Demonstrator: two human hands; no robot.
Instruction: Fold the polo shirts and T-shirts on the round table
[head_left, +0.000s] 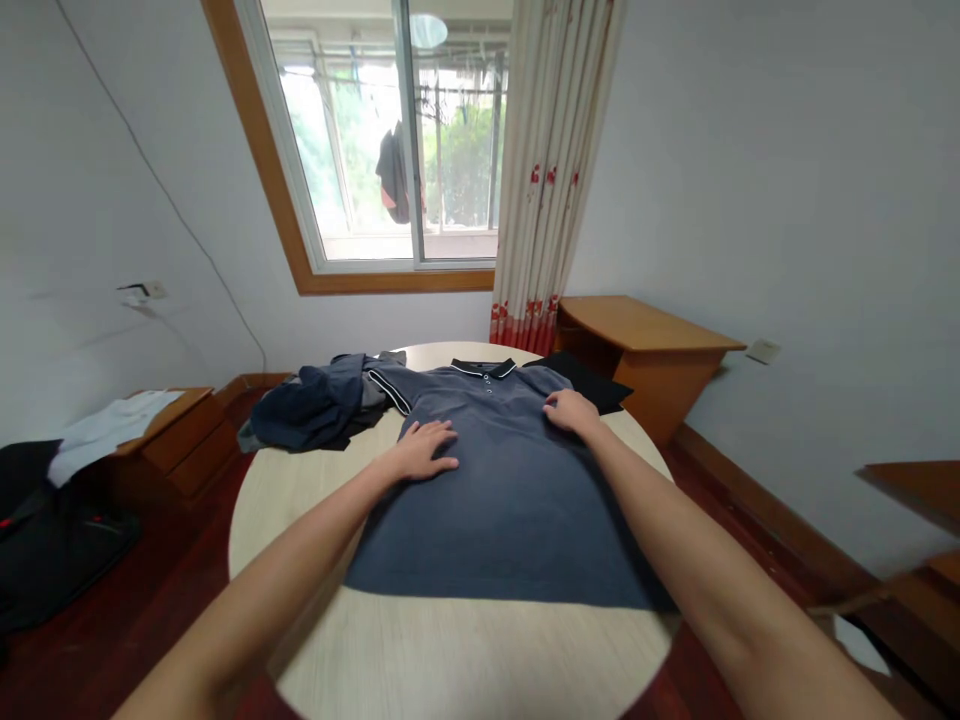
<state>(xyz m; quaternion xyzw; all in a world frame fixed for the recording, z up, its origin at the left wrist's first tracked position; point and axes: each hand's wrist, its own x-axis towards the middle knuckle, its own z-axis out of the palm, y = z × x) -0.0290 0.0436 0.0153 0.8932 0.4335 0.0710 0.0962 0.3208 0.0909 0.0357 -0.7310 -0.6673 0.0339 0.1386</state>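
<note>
A dark grey-blue polo shirt (499, 510) lies spread front side up, its black collar with white trim at the far end and its hem towards me. My left hand (426, 450) rests flat on the shirt's left side with the fingers apart. On the upper right of the shirt lies my right hand (573, 412), its fingers slightly bent and the thumb apart, gripping nothing that I can see. The left sleeve with its striped cuff shows, while the right sleeve is mostly hidden behind my right hand.
The shirt lies on a round pale wooden table (465, 650). A heap of dark clothes (319, 405) sits at its left back edge, and a black folded cloth (581, 380) at the right back. Beyond stand a wooden desk (645, 325), a curtain (551, 170) and a window.
</note>
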